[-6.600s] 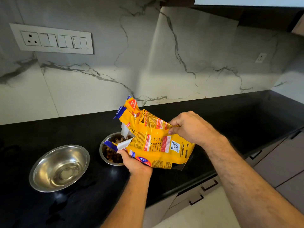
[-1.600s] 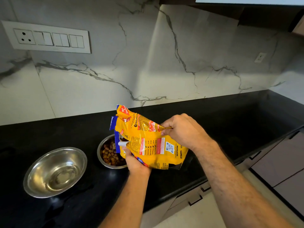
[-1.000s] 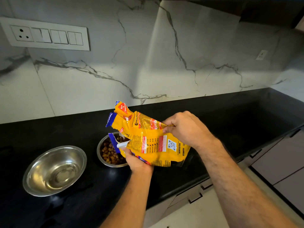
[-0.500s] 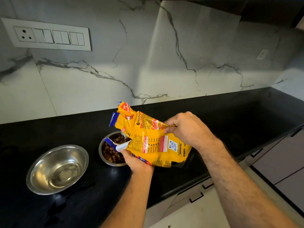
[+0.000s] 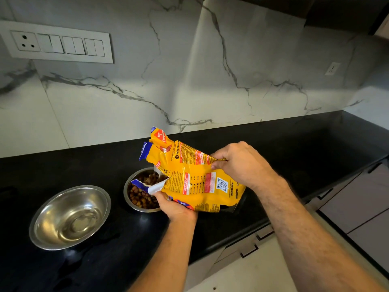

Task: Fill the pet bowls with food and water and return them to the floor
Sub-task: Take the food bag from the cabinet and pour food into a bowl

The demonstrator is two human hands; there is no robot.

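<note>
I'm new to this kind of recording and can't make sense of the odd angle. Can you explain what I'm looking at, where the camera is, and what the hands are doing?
No machine here: a person wears a wide-angle camera on the head, looking forward and down, so you see their own two arms reaching out. On the black countertop stand two steel bowls. The larger bowl, to the left, seems to hold a little clear water. The smaller bowl holds brown kibble. Both hands hold a yellow pet food bag, tipped with its torn opening over the smaller bowl: the left hand grips it from below near the opening, the right hand pinches its far end. Behind is a marble wall with a switch panel.
</note>
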